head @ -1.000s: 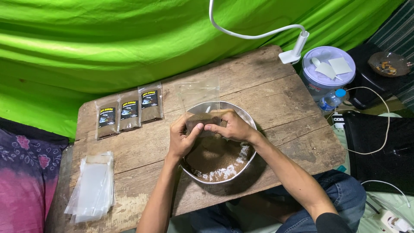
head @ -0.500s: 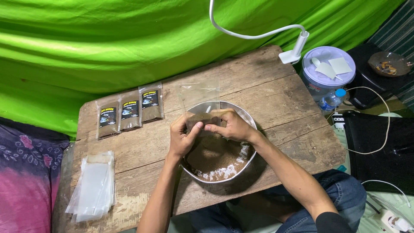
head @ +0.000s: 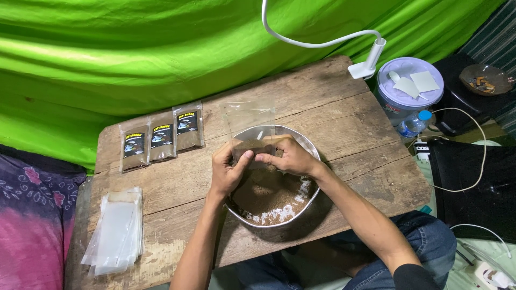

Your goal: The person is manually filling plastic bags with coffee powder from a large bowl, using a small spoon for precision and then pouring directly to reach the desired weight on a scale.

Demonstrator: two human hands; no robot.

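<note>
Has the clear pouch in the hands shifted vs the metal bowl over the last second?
No. The clear pouch sits at the same spot over the far rim of the metal bowl, with both hands, left and right, unchanged.

Rough worn wooden table (head: 344, 123), glossy clear plastic pouch (head: 248, 115), seemingly shiny metal bowl (head: 310, 197).

The lower part of the clear bag (head: 248, 121) is hidden behind the left hand (head: 228, 171) and right hand (head: 290, 157), so its fill level cannot be told. The hands also cover the far part of the brown powder (head: 266, 194). The bench's (head: 333, 123) near left corner and the white lamp arm (head: 301, 40) are cut off by the picture's edges. What the dark dish (head: 486, 79) at far right holds is too small to tell.
</note>
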